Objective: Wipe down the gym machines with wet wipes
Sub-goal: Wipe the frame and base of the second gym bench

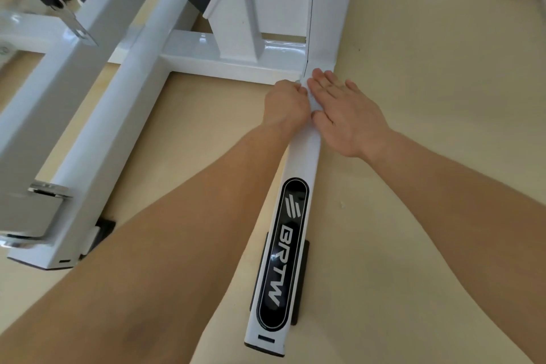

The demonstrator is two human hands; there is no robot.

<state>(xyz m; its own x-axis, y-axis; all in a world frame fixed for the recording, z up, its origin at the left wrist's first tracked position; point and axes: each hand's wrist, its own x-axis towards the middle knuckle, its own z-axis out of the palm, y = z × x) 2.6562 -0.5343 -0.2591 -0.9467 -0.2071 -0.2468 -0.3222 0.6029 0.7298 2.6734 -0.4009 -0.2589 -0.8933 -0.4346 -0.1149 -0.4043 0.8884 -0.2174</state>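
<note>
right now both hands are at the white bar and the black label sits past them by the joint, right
No. In the head view the left hand, gripping a wipe, and the flat right hand are at the white bar, but the black label lies nearer than them, toward the bar's free end.

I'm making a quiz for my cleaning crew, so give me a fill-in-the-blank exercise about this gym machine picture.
1. The black label on the white bar reads ____.
2. The right hand lies on the bar with its fingers ____, not curled.
3. The left hand curls beside it, gripping a white ____.

Missing words: BRTW; straight; wipe.
</note>
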